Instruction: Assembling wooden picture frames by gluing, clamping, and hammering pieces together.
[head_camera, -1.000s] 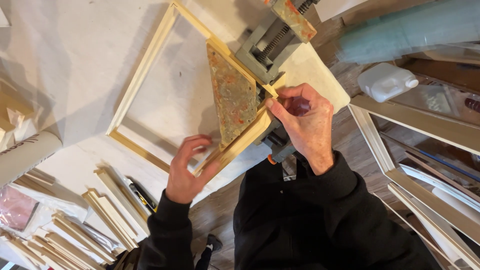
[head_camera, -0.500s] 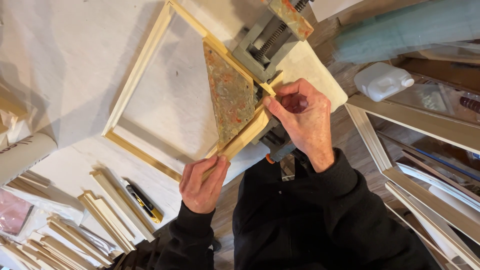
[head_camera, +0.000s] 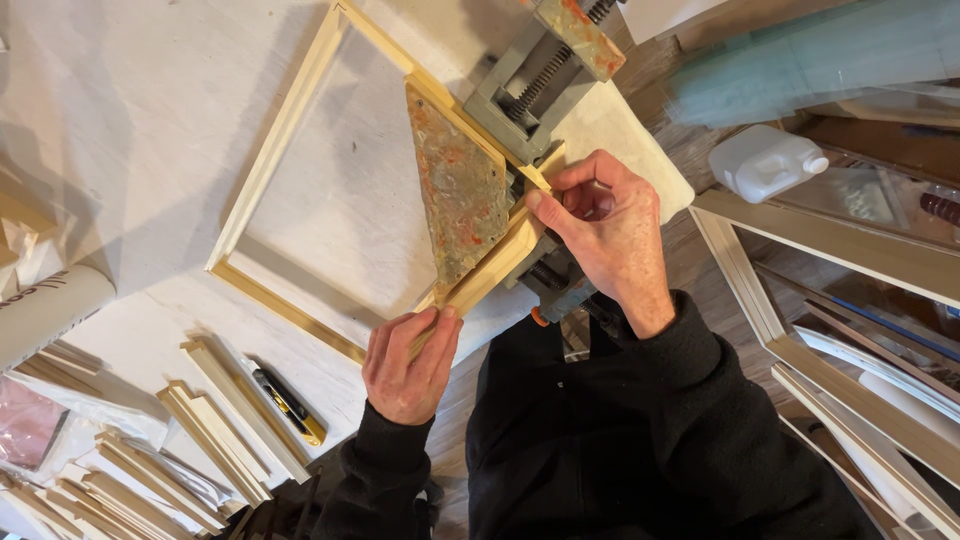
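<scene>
- Wooden frame (head_camera: 290, 150): pale, lying on white counter (head_camera: 120, 90), one corner seated in corner clamp (head_camera: 530, 80).
- Left hand (head_camera: 408, 362): grip pinching frame's near rail.
- Right hand (head_camera: 605, 225): grip pinching clamped corner.
- Utility knife (head_camera: 288, 403): nearby.

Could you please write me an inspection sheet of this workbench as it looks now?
Surface: white-covered bench, stained.
Job's things: pale wooden frame, one corner in a grey corner clamp; mottled triangular plate on that corner.
Clutter: loose moulding strips, yellow-black utility knife.
Hands: left hand grips the frame rail; right hand pinches the corner joint.
Cables: nothing seen.
Surroundings: white plastic bottle, stacked frames at right.
</scene>
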